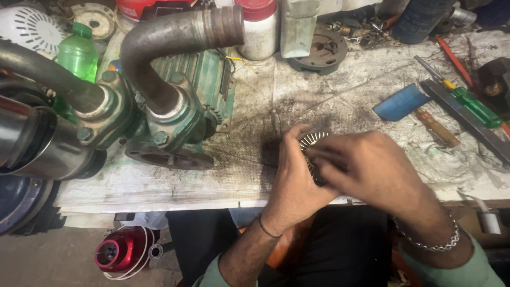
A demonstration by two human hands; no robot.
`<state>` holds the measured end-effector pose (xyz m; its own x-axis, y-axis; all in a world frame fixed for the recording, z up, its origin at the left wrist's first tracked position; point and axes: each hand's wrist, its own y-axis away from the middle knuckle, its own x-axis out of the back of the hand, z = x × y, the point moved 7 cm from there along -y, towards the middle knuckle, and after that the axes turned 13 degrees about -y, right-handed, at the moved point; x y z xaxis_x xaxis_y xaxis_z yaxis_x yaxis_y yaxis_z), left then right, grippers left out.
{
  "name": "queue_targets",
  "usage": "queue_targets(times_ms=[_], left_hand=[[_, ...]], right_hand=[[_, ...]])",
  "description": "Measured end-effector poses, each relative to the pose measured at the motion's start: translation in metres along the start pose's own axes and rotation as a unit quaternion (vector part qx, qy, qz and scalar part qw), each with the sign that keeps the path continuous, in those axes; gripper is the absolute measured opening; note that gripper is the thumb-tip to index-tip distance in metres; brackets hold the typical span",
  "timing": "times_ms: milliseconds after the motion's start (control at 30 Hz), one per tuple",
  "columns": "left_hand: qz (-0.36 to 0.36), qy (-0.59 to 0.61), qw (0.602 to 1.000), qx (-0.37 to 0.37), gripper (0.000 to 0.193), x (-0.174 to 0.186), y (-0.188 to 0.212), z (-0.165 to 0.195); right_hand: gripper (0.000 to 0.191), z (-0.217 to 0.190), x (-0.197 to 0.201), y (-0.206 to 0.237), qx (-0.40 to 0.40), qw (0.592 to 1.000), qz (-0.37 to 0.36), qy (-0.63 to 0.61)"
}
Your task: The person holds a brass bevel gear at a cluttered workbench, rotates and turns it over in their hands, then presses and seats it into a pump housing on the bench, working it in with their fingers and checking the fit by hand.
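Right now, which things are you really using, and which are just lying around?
In use: the finned metal part, held by the left hand and right hand.

Lying about: green pump, green bottle, screwdrivers, blue piece.

left hand (295, 178) + right hand (372, 167): both grip small finned metal part (311, 142) | bench (319, 101): stained cloth | left: green pump (175, 106) with curved pipe (170, 42) | right: screwdrivers (473, 103)

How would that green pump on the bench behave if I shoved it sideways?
The pump looks like cast metal with thick steel elbows, so probably heavy and rigid. Its broad flange lies flat on the grimy cloth, so it would likely drag rather than roll, perhaps bunching the cloth.
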<state>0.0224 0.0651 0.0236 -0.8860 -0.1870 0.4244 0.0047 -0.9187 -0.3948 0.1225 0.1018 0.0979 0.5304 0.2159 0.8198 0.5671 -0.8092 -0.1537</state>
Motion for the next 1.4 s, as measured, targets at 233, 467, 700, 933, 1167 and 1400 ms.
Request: queue_targets(times_ms=[233,467,700,933,1167,1400], left_hand=[[-0.005,-0.013,1.000,0.003,0.109,0.000,-0.001,-0.001],[0.002,-0.011,1.000,0.005,0.110,0.001,-0.001,-0.001],[0.013,-0.008,1.000,0.007,0.106,0.002,0.000,0.000],[0.014,-0.013,1.000,0.005,0.106,0.002,0.000,0.001],[0.021,-0.018,1.000,0.000,0.107,0.002,0.000,0.000],[0.013,-0.011,1.000,0.007,0.106,0.001,0.000,0.001]], right_hand=[[0.033,-0.002,-0.004,-0.002,-0.007,0.999,-0.031,-0.011],[0.030,0.000,-0.002,0.000,0.028,1.000,0.005,0.005],[0.029,-0.001,0.000,-0.001,-0.019,1.000,-0.012,0.008],[0.032,-0.010,-0.002,-0.003,0.032,0.998,-0.035,-0.040],[0.034,0.002,0.001,-0.003,0.006,1.000,-0.016,-0.015],[0.031,0.003,0.002,-0.002,-0.009,1.000,0.005,0.022]])
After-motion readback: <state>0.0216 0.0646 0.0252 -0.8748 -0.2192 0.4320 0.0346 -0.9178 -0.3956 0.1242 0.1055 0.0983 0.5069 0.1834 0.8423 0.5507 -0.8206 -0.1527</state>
